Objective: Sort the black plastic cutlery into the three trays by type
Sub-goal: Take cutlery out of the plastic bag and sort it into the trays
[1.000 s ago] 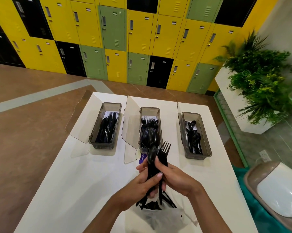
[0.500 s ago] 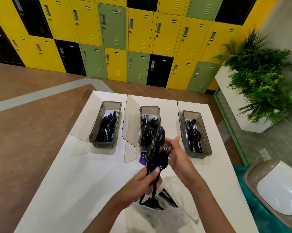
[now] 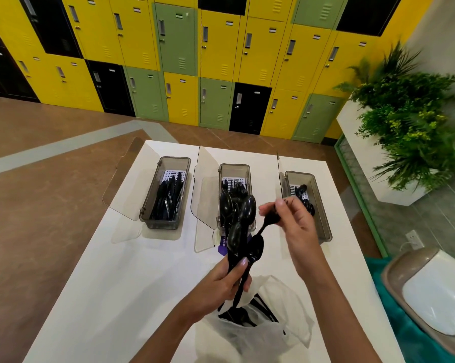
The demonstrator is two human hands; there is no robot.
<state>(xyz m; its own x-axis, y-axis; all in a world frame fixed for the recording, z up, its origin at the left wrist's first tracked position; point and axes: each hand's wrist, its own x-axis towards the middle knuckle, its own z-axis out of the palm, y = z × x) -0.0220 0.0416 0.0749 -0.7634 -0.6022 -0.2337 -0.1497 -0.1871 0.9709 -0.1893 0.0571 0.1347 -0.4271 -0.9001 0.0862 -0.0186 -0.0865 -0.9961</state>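
Observation:
My left hand (image 3: 221, 286) grips a bunch of black spoons (image 3: 240, 226) by their handles, bowls upward, above a clear plastic bag (image 3: 257, 334) holding more black cutlery. My right hand (image 3: 297, 226) pinches one black piece of cutlery (image 3: 267, 224) by its head, its handle slanting down toward the bunch. Three grey trays stand on the white table: the left tray (image 3: 153, 203) holds knives, the middle tray (image 3: 247, 171) forks, the right tray (image 3: 319, 205) spoons. My right hand hovers between the middle and right trays.
Each tray has a clear hinged lid (image 3: 126, 184) standing open on its left side. A purple label (image 3: 222, 246) lies by the middle tray. The white table (image 3: 103, 297) ends at the right near a lidded bin (image 3: 430, 297). Lockers and a planter stand beyond.
My right hand has drawn one piece out of the bunch and moved right and up toward the right tray. My left hand has kept the bunch above the bag.

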